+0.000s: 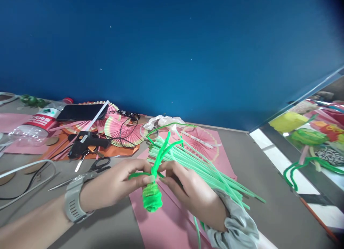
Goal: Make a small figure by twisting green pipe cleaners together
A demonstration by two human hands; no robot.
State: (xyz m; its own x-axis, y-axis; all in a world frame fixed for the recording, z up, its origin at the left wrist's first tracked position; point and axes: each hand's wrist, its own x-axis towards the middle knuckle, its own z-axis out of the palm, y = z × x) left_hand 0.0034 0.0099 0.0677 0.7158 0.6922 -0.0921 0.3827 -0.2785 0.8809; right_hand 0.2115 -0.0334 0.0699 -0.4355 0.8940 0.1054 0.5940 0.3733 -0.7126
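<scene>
A bright green fuzzy pipe-cleaner piece (152, 198), coiled into a rounded lump at the bottom, has stems rising from its top. My left hand (122, 181) pinches it at the neck between thumb and index finger. My right hand (185, 186) is at the same neck from the other side, its thumb and index finger closed on a green stem end. Beneath both hands lies pink paper (150, 227). Many pale green pipe cleaners (206, 170) are spread on it behind and beside my right hand.
At the left are a plastic bottle (40, 123), a black phone (82, 112), a glue gun (87, 143), scissors (99, 165) and cables. Folded paper fans (125, 130) lie behind. A blue partition (172, 55) stands at the back. Colourful items sit beyond the right edge.
</scene>
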